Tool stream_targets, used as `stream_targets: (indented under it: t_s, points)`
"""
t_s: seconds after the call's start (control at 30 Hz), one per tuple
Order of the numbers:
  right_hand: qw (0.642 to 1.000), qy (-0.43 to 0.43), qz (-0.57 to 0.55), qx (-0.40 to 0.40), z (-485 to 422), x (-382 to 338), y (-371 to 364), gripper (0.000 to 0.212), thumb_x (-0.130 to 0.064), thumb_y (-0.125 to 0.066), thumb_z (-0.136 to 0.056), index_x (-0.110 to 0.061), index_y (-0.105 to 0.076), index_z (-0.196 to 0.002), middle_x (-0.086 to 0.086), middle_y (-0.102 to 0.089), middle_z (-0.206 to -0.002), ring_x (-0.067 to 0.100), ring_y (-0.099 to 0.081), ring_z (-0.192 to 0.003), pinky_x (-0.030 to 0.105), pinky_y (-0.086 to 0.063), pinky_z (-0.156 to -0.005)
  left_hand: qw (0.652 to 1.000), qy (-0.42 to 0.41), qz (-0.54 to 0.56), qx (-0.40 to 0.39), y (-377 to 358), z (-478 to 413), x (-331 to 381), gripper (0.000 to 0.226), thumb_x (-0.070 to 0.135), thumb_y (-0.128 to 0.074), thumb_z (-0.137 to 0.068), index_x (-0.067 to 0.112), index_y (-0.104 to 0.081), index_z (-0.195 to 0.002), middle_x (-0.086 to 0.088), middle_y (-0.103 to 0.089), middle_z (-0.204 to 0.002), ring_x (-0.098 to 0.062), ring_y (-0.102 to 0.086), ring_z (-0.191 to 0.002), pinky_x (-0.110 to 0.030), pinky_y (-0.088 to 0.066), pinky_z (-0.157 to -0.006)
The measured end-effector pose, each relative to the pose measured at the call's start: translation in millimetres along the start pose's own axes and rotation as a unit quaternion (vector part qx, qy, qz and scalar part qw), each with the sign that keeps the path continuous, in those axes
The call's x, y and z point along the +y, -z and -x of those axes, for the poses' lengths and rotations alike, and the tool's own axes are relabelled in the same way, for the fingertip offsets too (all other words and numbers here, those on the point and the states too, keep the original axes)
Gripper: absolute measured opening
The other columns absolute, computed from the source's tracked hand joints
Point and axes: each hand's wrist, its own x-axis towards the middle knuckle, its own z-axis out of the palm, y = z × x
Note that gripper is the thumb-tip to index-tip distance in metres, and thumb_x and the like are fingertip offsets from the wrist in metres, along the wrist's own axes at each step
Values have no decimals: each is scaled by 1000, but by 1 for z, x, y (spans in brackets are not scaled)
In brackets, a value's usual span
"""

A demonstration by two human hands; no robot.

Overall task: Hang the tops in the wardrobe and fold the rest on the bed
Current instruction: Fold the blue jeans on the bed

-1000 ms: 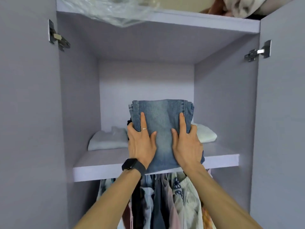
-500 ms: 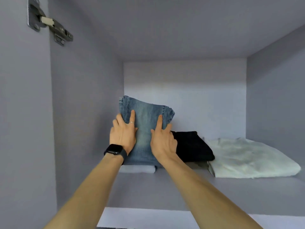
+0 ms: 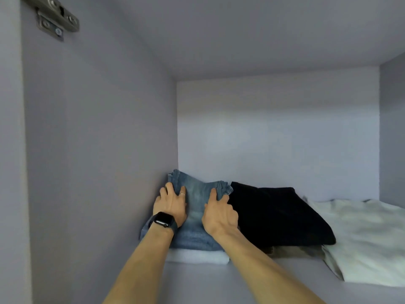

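Note:
Folded blue jeans lie flat in the back left corner of a wardrobe shelf, on top of a folded white garment. My left hand, with a black watch on its wrist, holds the jeans' left side, with fingers over the top and the left edge. On the right side my right hand has its index finger along the top and its other fingers curled down the right edge.
A folded black garment lies right beside the jeans, and a cream garment further right. The wardrobe's left wall stands close against the jeans. A metal door hinge sits at the top left.
The jeans were held upright in front of the shelf. Both hands have carried them in and laid them down on the white garment in the left corner.

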Motion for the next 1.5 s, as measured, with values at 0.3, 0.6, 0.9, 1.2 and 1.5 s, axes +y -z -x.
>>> stream_targets:
  t_s: [0.3, 0.6, 0.9, 1.2, 1.5]
  points:
    - [989, -26, 112, -89, -7, -11, -6, 82, -34, -51, -99, -6, -4, -160, 27, -29, -147, 33, -48, -122, 33, -46, -83, 995, -45, -84, -36, -27, -6, -2, 52, 41, -30, -103, 29, -35, -153, -19, -16, -157, -32, -25, -140, -43, -27, -111]
    - [979, 61, 115, -157, -22, 4, -12, 69, -48, -19, -107, -11, 4, -161, 14, 21, -166, 29, 22, -153, 53, 2, -125, 991, -74, -60, -98, -29, -8, -7, 55, 48, -14, -105, 35, -20, -158, -3, -11, -168, -23, -3, -154, -48, -1, -123]
    - [958, 12, 108, -267, -51, 13, -25, 75, -58, -18, -102, -20, 9, -161, 13, 17, -167, 28, 16, -154, 50, 9, -124, 968, -42, -120, -216, -31, -21, 0, 60, 58, -3, -102, 39, -5, -159, 2, 0, -168, -16, 0, -155, -50, 22, -116]
    - [955, 28, 121, -268, -57, 16, -27, 78, -60, -20, -99, -20, 3, -162, 14, 6, -169, 29, 7, -156, 54, 11, -123, 978, -55, -86, -180, -35, -23, 2, 59, 53, -11, -103, 35, -27, -157, -2, -19, -166, -19, -13, -153, -52, 19, -117]
    - [994, 65, 56, -75, 0, 3, 6, 55, -42, -25, -103, -11, -61, -130, 15, -58, -139, 31, -47, -132, 48, -21, -120, 987, -55, 125, -90, -12, 37, 4, 52, 46, -19, -102, 29, -61, -126, -4, -57, -139, -21, -45, -132, -46, -21, -118]
